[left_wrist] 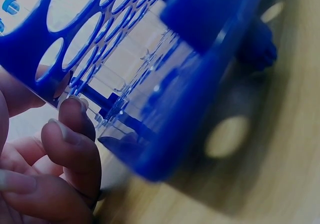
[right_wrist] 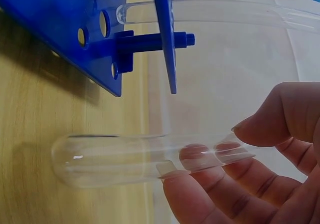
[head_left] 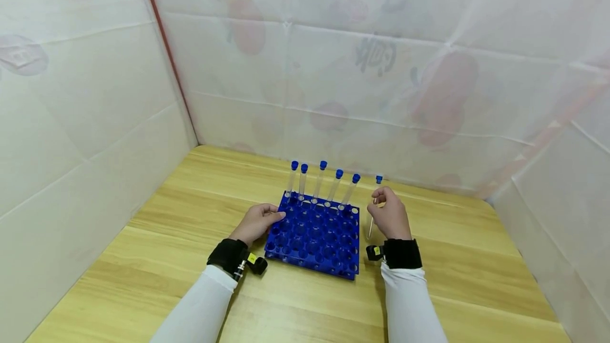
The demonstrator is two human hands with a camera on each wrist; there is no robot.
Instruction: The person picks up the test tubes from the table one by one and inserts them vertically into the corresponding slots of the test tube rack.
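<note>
A blue test-tube rack (head_left: 315,237) stands on the wooden table (head_left: 143,258). Several clear tubes with blue caps (head_left: 320,181) stand in its back row. My left hand (head_left: 257,222) rests against the rack's left edge, with its fingers (left_wrist: 70,139) curled at the rack's side (left_wrist: 165,99). My right hand (head_left: 389,213) is just right of the rack and pinches a clear blue-capped tube (head_left: 374,206) upright above the table. In the right wrist view the fingertips (right_wrist: 210,156) grip this tube (right_wrist: 115,159) beside the rack's wall (right_wrist: 165,39).
White sheeting (head_left: 333,57) walls in the table on the left, back and right. Bare wood lies in front of the rack and on both sides. Black wrist bands (head_left: 402,253) carry the cameras.
</note>
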